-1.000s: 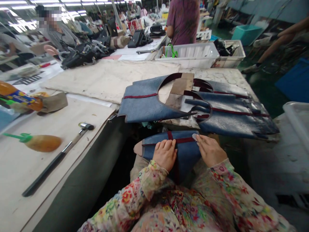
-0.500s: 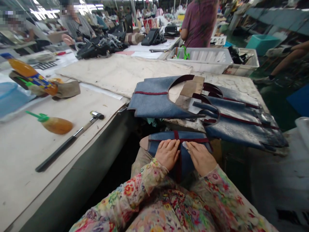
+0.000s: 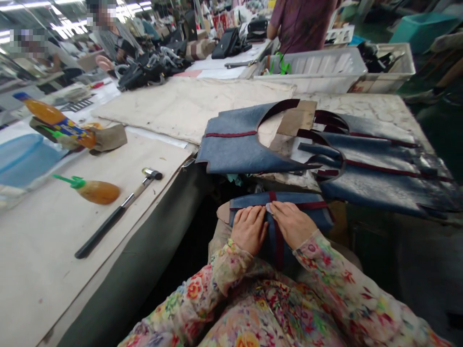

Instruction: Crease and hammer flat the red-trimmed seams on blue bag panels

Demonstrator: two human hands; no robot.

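A blue leather piece (image 3: 249,198) with crossing dark red strips lies across my lap. My left hand (image 3: 249,229) rests palm down on its left part, fingers laid out flat over the red strip. My right hand (image 3: 292,224) is on the same piece, close beside the left, its fingers drawn together at the tips. At those fingertips shows a small white thing (image 3: 268,207), too small to name, pressed against the leather near where the strips cross. The undersides of both hands are hidden.
Similar blue leather pieces (image 3: 235,149) lie on the table ahead and to the right. On the left table are a hammer (image 3: 119,212), a green-tipped squeeze bottle (image 3: 97,191) and an orange drink bottle (image 3: 54,118). Plastic crates (image 3: 318,67) and a person (image 3: 298,26) are beyond.
My right hand has slid left along the red strip with the white thing, nearer my left hand. The left hand stays on the leather. The whole view has shifted somewhat.
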